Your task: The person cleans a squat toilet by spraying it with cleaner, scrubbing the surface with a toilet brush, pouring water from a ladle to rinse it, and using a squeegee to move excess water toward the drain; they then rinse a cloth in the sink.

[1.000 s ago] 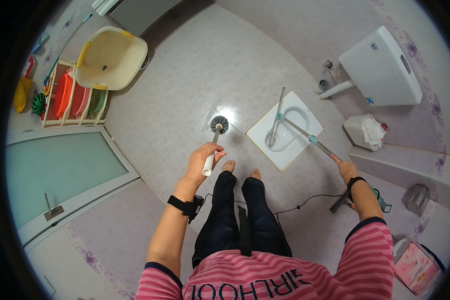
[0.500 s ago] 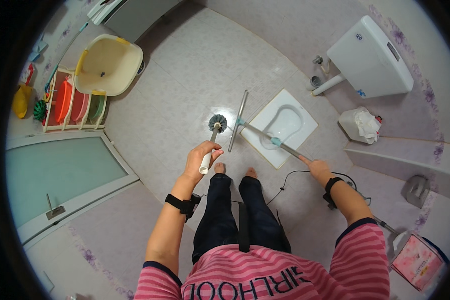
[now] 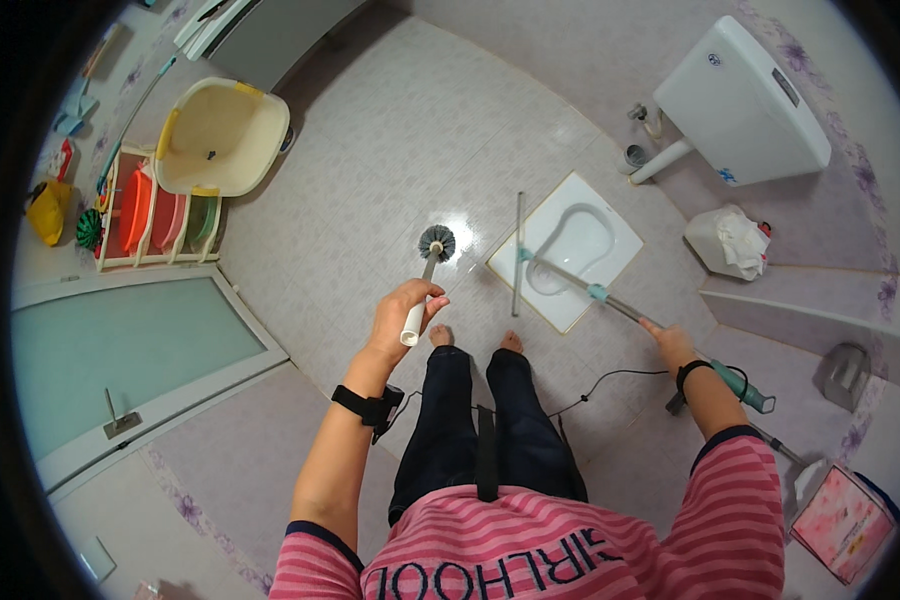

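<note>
My left hand (image 3: 400,318) is closed around the white handle of a toilet brush (image 3: 437,242), whose round grey bristle head points down toward the tiled floor ahead of my feet. Whether the bristles touch the tiles I cannot tell. In my right hand (image 3: 673,345) is the metal pole of a floor squeegee (image 3: 526,256) with green joints; its green grip end shows past my wrist. The long thin squeegee bar overlaps the left edge of the white squat toilet (image 3: 582,243) set in the floor. Contact between bar and toilet is unclear.
A white cistern (image 3: 740,110) hangs on the wall at far right, above a bin (image 3: 720,245) with a white liner. At left stand a cream basin (image 3: 220,140), a rack (image 3: 160,225) of coloured basins and a glazed door (image 3: 140,335). A cable (image 3: 610,375) runs behind my legs.
My right hand has drawn the squeegee to the right, so its bar has shifted from the floor beside the toilet to over its edge. My left hand and the toilet brush have barely moved.
</note>
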Available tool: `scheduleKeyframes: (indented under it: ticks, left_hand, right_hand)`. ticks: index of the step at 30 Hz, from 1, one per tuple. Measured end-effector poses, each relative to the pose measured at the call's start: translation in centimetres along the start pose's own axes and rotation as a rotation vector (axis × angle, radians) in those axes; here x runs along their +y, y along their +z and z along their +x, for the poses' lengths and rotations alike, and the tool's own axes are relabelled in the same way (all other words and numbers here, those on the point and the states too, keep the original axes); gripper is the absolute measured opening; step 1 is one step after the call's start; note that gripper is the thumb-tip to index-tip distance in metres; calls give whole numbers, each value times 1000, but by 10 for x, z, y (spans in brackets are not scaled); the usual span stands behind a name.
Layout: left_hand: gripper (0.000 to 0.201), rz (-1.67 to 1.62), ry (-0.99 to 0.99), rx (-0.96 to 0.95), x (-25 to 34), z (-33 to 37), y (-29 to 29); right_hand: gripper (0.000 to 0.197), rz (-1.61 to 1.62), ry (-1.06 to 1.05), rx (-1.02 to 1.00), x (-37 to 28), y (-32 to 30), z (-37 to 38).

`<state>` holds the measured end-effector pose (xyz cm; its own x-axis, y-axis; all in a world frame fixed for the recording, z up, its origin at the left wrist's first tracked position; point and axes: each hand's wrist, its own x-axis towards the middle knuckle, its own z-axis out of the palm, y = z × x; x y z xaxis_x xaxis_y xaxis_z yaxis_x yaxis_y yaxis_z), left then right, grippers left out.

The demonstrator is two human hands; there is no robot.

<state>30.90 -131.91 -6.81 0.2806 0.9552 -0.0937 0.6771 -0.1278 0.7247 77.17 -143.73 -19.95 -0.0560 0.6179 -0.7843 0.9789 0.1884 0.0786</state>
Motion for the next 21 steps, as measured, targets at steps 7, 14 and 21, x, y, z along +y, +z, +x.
scheduleKeyframes:
  ticks: [7,14,21]
  left_hand:
    - [17,9,54,-94,21,8,1]
    - [20,-5,76,-197,49,36,0]
    - [21,-48,203,-331,64,70,-4]
  right_hand:
    - [73,-85,213,63,29,-14,-17]
    - [77,682,147,-81,15,-2,-86]
    - [73,1642,233,-169,-93,24,-153]
